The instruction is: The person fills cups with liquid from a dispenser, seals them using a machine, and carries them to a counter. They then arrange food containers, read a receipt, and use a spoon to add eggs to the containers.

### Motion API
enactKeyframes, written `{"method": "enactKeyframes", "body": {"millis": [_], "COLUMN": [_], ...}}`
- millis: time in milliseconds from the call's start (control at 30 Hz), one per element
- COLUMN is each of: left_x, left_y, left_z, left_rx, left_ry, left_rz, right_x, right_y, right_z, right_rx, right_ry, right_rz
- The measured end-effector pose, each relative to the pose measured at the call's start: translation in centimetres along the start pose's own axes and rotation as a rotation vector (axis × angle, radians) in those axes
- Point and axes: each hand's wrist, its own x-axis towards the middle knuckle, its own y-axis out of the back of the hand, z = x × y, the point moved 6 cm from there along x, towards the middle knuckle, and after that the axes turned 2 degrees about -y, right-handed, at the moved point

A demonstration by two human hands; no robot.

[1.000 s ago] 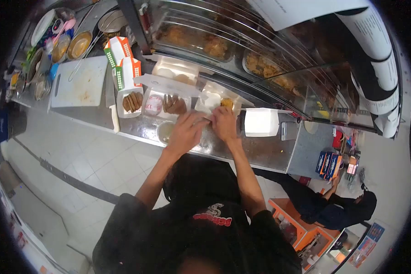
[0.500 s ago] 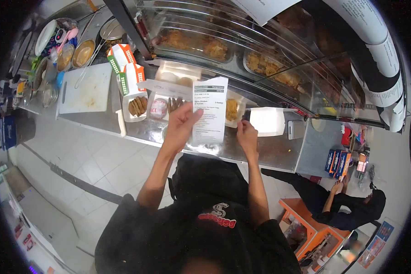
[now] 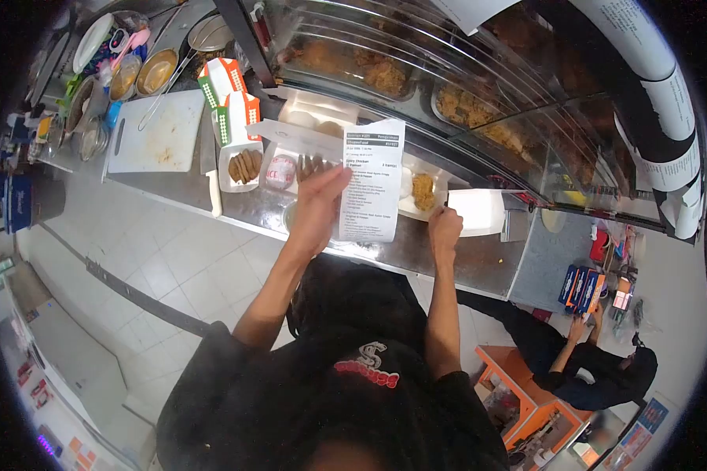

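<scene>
A printed paper slip (image 3: 371, 188) hangs in front of the counter, its left edge pinched by my left hand (image 3: 319, 206). Closed near the corner of an open white box (image 3: 476, 212), my right hand (image 3: 445, 229) grips a small dark thing too small to name. Behind the slip, partly hidden, is a box with fried food (image 3: 423, 191). Left of the slip lie a round wrapped pack with red print (image 3: 280, 170) and a carton of brown strips (image 3: 245, 166). Another open box (image 3: 316, 118) with round pale items stands behind.
A white cutting board (image 3: 157, 132) and a knife (image 3: 215, 193) lie to the left, with bowls (image 3: 157, 72) behind. A glass display case (image 3: 416, 71) borders the counter. A scale (image 3: 516, 225) sits at the right. Another person (image 3: 597, 365) handles boxes at the lower right.
The view has shifted slightly, so the counter items appear a little to the right. The slip stays in my left hand, and my right hand remains closed by the white box.
</scene>
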Motion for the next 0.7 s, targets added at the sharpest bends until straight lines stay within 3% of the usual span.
{"method": "enactKeyframes", "body": {"millis": [267,400,467,533,700], "left_x": [-0.1,-0.1,0.2,0.2,0.0], "left_y": [-1.3,-2.2,-2.2,-2.5,-3.6], "left_z": [-0.8,-1.3,-2.1,-2.7,-4.4], "left_rx": [0.002,-0.012,0.005,0.028,0.048], "left_ry": [0.018,0.044,0.043,0.042,0.019], "left_rz": [-0.036,-0.014,-0.013,-0.014,-0.006], "right_x": [-0.2,-3.7,-6.4,-8.4,-10.5], "right_y": [2.3,7.8,10.8,11.2,11.7], "right_z": [3.7,-0.1,-3.7,-6.4,-9.9], "right_rx": [-0.012,0.182,0.689,1.083,1.316], "right_ry": [-0.034,0.086,-0.061,-0.011,-0.005], "right_rz": [0.043,0.012,-0.130,-0.251,-0.502]}}
